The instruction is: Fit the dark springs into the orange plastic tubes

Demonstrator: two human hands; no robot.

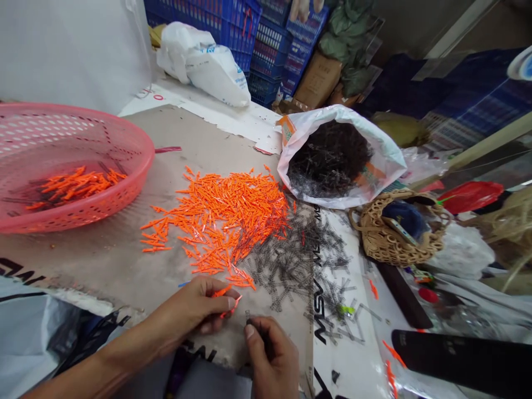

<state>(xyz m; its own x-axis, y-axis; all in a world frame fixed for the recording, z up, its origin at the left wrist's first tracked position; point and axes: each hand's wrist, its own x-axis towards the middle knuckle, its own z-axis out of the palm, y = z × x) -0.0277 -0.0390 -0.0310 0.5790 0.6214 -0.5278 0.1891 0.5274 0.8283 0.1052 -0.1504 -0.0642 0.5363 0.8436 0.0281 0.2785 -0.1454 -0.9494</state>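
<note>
My left hand [208, 307] is closed on small orange plastic pieces [223, 291], pinched between thumb and fingers at the table's near side. Just to its right, my right hand [272, 352] pinches a small dark spring [248, 315] that sticks up past the thumb. The two hands are close together but apart. Beyond them lies a wide heap of slim orange plastic pieces [233, 205]. Many loose dark springs [282, 269] spread from the heap's right side across the table, some overlapping the orange pieces.
A pink perforated basket [139, 160] at left holds more orange pieces. At the back right, an open white bag [286, 160] is full of dark springs. A woven basket [374, 238] with a phone stands beyond it. Blue crates [266, 50] and a white plastic bag [208, 66] are behind.
</note>
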